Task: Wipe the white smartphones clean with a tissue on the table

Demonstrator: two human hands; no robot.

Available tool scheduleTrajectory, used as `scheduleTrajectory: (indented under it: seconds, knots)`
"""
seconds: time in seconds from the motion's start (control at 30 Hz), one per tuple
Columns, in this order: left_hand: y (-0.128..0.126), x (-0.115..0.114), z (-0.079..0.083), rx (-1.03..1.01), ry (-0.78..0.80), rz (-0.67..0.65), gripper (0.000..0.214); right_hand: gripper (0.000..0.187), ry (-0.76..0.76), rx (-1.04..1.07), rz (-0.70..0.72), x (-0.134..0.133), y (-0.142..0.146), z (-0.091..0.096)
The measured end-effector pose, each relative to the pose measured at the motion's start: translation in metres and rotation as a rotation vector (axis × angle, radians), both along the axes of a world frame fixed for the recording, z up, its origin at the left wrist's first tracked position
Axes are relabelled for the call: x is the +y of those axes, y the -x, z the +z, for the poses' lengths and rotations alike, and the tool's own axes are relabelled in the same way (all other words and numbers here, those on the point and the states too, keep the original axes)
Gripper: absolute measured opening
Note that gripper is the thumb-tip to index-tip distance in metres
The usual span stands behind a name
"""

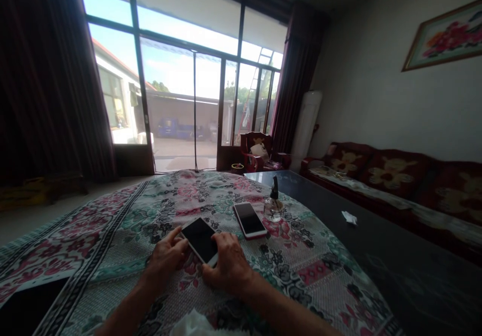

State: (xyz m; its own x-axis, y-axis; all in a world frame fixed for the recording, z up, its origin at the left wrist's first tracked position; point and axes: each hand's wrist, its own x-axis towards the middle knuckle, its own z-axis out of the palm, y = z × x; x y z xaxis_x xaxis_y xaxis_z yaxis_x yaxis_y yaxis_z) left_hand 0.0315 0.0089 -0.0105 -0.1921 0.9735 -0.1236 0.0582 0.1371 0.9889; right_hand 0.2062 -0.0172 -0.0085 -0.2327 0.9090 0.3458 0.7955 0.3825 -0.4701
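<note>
Smartphone (199, 240) risk: it lies tilted on a soft, uneven cover, so a finger slip at its edges could let it tip or slide. Pushed forward, it could strike the red-cased phone (249, 220) just ahead of the grip and scratch either screen.
Smartphone appearance: unlit black glass front, pale metallic rim, no visible damage.
Smartphone position: inside the grip, on the floral quilted cover (94, 260); whether it is raised clear of the cover cannot be told.
Grip state: both hands together, closed on the smartphone from opposite sides.
Dark-screened device (30, 306): far left of the grip, at the cover's near side, pale edge along its top.
Left hand (165, 255): fingers curled against the smartphone's left edge.
White tissue (192, 323): directly below the grip, at the bottom of the view.
Right hand (228, 265): fingers laid over the smartphone's lower right edge.
Red-cased phone: beyond the grip to the right, screen up, apart from the smartphone.
Glass bottle (273, 205): farther right, with a dark upright top, on the cover.
Glass tabletop (376, 255): well right of the grip, bearing a paper scrap (349, 217).
</note>
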Motion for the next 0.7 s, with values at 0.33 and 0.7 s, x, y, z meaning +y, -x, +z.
scheduleTrajectory:
  seconds: [0.33, 0.7]
  knots:
    - [-0.087, 0.030, 0.029, -0.195, -0.172, -0.391, 0.073, 0.048, -0.132, -0.107, -0.332, 0.016, -0.064, 0.032]
    - [-0.130, 0.068, 0.010, -0.181, -0.120, -0.496, 0.064, 0.043, -0.023, -0.257, -0.504, 0.026, -0.085, 0.028]
